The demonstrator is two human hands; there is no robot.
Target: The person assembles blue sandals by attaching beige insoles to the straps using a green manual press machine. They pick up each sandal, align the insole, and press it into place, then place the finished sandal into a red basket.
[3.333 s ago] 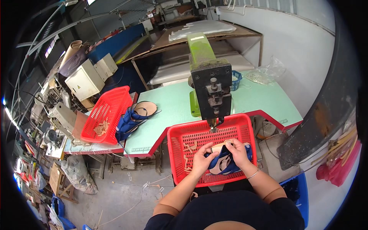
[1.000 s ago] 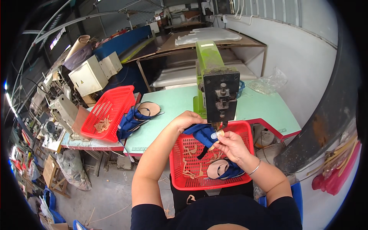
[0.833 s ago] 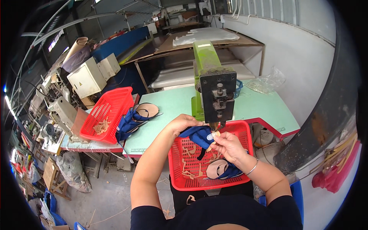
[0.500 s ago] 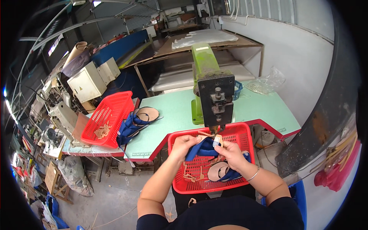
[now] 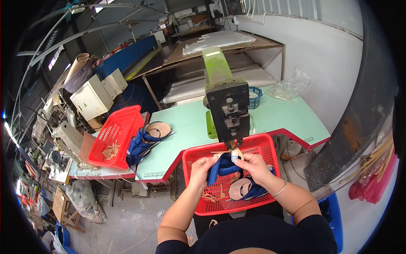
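Between my hands is a blue fabric sandal upper (image 5: 227,167) with a beige edge and a small pale label. My left hand (image 5: 203,171) pinches its left end, where a blue strap hangs down. My right hand (image 5: 256,167) grips the right side by the label. The beige edge is right under the working head of a green and black sewing machine (image 5: 228,108); whether it touches the needle is hidden. Below my hands stands a red plastic basket (image 5: 271,153), holding a blue sandal with a beige insole (image 5: 241,189) and beige scraps (image 5: 221,191).
At left, a second red basket (image 5: 134,117) with beige scraps stands beside blue sandals (image 5: 141,144) on the green tabletop (image 5: 169,112). A small blue basket (image 5: 254,99) and a clear plastic bag (image 5: 292,86) lie behind the machine. A dark thick post (image 5: 347,122) rises at right.
My hands have brought the upper's beige edge closer under the machine head. The hanging strap has swung more upright. The whole view has shifted slightly.
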